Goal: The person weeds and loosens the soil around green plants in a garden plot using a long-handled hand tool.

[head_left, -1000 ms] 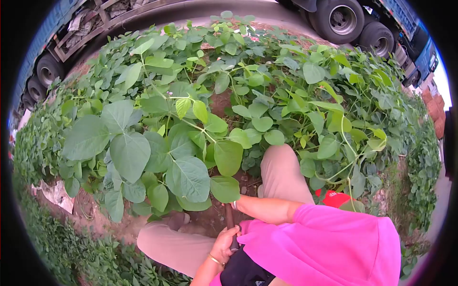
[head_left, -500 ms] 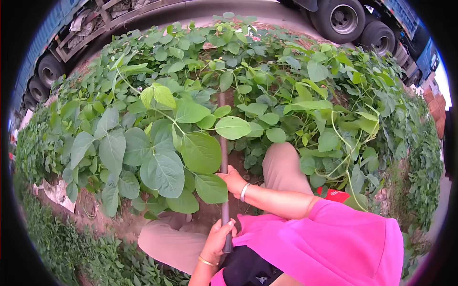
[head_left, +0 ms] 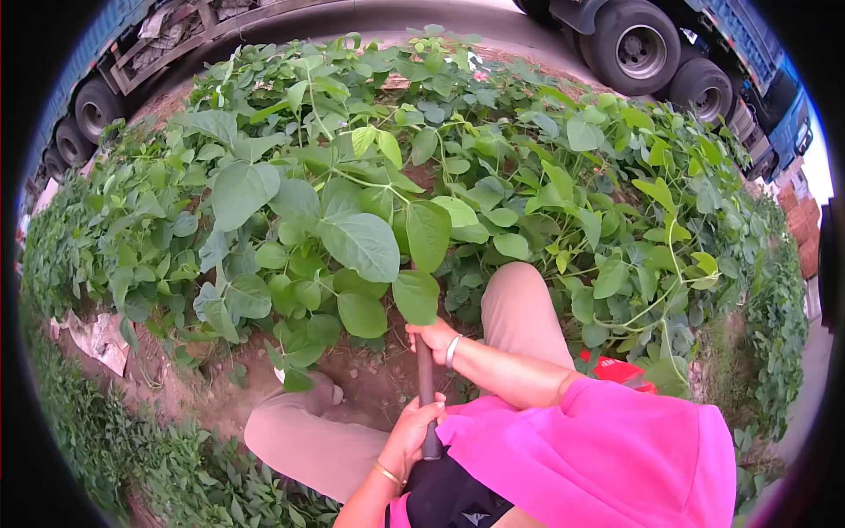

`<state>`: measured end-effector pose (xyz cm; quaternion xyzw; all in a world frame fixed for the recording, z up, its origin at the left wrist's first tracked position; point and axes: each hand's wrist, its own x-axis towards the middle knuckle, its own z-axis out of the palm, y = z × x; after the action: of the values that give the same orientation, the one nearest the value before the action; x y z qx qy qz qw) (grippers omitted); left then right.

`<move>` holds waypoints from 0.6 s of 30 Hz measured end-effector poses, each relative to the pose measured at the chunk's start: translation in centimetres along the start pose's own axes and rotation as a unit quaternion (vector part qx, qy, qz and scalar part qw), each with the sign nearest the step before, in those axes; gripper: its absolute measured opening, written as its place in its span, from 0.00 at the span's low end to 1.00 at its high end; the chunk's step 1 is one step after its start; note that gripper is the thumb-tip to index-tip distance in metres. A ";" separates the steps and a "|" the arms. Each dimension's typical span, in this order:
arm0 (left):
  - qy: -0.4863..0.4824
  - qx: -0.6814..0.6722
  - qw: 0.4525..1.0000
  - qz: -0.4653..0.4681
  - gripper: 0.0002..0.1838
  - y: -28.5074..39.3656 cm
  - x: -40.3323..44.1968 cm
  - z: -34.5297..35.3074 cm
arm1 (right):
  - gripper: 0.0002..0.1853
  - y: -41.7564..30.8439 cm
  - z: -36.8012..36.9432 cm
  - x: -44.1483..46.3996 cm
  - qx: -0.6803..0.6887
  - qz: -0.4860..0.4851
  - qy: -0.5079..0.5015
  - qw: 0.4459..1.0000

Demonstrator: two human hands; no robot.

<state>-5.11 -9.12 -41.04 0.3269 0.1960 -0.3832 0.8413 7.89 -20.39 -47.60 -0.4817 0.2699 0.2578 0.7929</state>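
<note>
A long brown tool handle (head_left: 426, 378) runs up from my lap into the plants; leaves hide its far end, so the kind of tool cannot be told. My left hand (head_left: 412, 429), with a gold bangle at the wrist, is wrapped round it close to its butt end. Further up, my right hand (head_left: 433, 339), wearing a pale bracelet, grips the same handle. Broad green leaves (head_left: 361, 245) of a leafy vine hang just above and beyond my right hand. Bare brown soil (head_left: 361, 383) shows below them, between my legs.
My bent knees (head_left: 524, 308) flank the handle. A red item (head_left: 620, 371) lies by my right side, and a pale scrap (head_left: 99, 343) on soil at left. Dense plants (head_left: 563, 176) spread ahead. Beyond them stand blue trucks with large wheels (head_left: 635, 48) on a road.
The handle has tilted, its butt shifting slightly right. The large leaves have swung up and right, now covering the handle's upper part. Both hands keep their hold.
</note>
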 end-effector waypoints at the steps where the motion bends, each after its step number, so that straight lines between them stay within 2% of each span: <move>1: -0.012 0.038 0.999 0.009 0.09 0.4 0.6 0.2 | 0.04 -1.6 0.4 -0.4 0.001 -0.036 -0.001 0.999; 4: -0.013 0.095 0.994 0.060 0.09 0.9 1.5 1.6 | 0.06 -4.6 1.1 -1.4 0.010 -0.114 -0.032 0.993; 7: -0.009 0.109 0.992 0.059 0.09 0.6 0.4 0.2 | 0.06 -4.5 2.5 -2.1 -0.042 -0.138 -0.005 0.990; 8: -0.002 0.136 0.988 0.072 0.09 0.9 -0.4 -0.2 | 0.05 -3.2 2.9 -2.0 -0.010 -0.136 0.000 0.991; 10: 0.004 0.107 0.994 0.038 0.10 1.0 -2.5 -1.1 | 0.05 0.1 2.8 -1.5 -0.027 -0.082 0.000 0.996; 12: 0.061 0.030 0.996 -0.051 0.12 0.5 -3.5 -2.1 | 0.05 5.0 1.3 0.7 -0.039 0.076 0.058 0.995; 14: 0.090 -0.019 0.993 -0.068 0.12 -0.7 -2.7 -2.6 | 0.05 6.9 0.5 0.5 -0.085 0.122 0.130 0.980; 18: 0.066 0.034 0.996 -0.051 0.10 -1.3 -1.6 -2.1 | 0.05 6.5 -1.1 2.0 -0.048 0.147 0.097 0.983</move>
<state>-7.31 -7.45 -42.16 0.3698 0.2544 -0.4094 0.7943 4.76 -18.45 -53.47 -0.4974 0.4002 0.3361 0.6925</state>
